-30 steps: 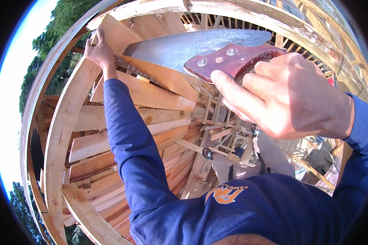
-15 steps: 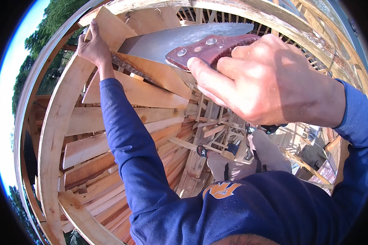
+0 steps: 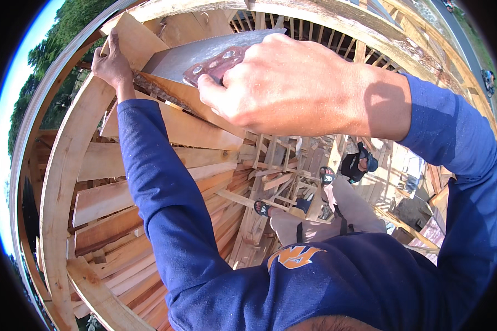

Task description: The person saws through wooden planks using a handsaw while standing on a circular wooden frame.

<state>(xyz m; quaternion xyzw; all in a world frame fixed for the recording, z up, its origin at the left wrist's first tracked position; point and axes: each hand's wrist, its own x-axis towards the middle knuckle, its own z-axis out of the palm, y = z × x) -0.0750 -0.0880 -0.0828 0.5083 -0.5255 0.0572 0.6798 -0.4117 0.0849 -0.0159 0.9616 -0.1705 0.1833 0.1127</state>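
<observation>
My right hand [image 3: 281, 85] is wrapped round the dark red wooden handle of a handsaw [image 3: 204, 52]. Its wide grey blade reaches left, and the blade's far end lies against a pale board [image 3: 132, 41]. At the top left my left hand [image 3: 113, 66] grips that board by its outer edge, thumb pointing up and fingers curled behind it. Just below the blade runs a plank with a rough bark edge [image 3: 188, 99]. My right hand covers the rear of the handle, and I cannot make out how deep the blade sits.
Curved timber [image 3: 66, 160] and stacked planks [image 3: 132, 259] fill the left side. A long beam [image 3: 342, 22] crosses the top. Far below my sandalled feet [image 3: 262, 208], a person in a dark cap [image 3: 364, 164] is among scattered lumber. A road [image 3: 464, 44] shows at the upper right.
My right hand has pushed the saw left and slightly up, toward my left hand. The left hand keeps its grip on the board. A person below has come into sight.
</observation>
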